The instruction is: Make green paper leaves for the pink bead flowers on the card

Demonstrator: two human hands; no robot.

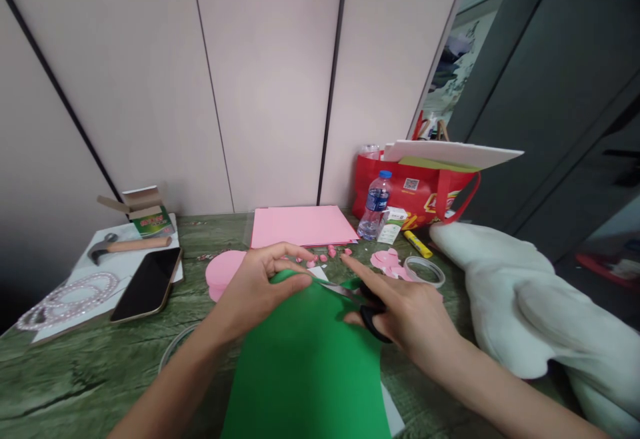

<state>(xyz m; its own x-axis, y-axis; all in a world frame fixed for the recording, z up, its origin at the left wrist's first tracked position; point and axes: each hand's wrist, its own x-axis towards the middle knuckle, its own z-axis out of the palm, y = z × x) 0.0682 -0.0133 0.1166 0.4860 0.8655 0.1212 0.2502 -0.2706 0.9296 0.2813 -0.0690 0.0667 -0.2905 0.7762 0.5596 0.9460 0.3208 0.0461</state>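
Note:
A large sheet of green paper (pixel 310 359) stretches from the near edge of the view up to my hands. My left hand (pixel 265 286) pinches its far edge between thumb and fingers. In my right hand (pixel 405 306) are scissors (pixel 373 316) with black handles, their blades at the top of the sheet close to my left thumb. My right index finger points forward along the scissors. Just beyond the hands lie several small pink paper pieces (pixel 331 251). Pink paper circles (pixel 225 272) are stacked beside my left hand, partly hidden by it.
Pink sheets (pixel 303 224) lie at the back. To the right are a water bottle (pixel 376 206), small carton (pixel 391 224), glue stick (pixel 417 244), tape roll (pixel 424 271), red bag (pixel 400 186) and white plush (pixel 520 292). On the left are a phone (pixel 149 284), hammer (pixel 130 246), beads (pixel 75 299) and open box (pixel 153 220).

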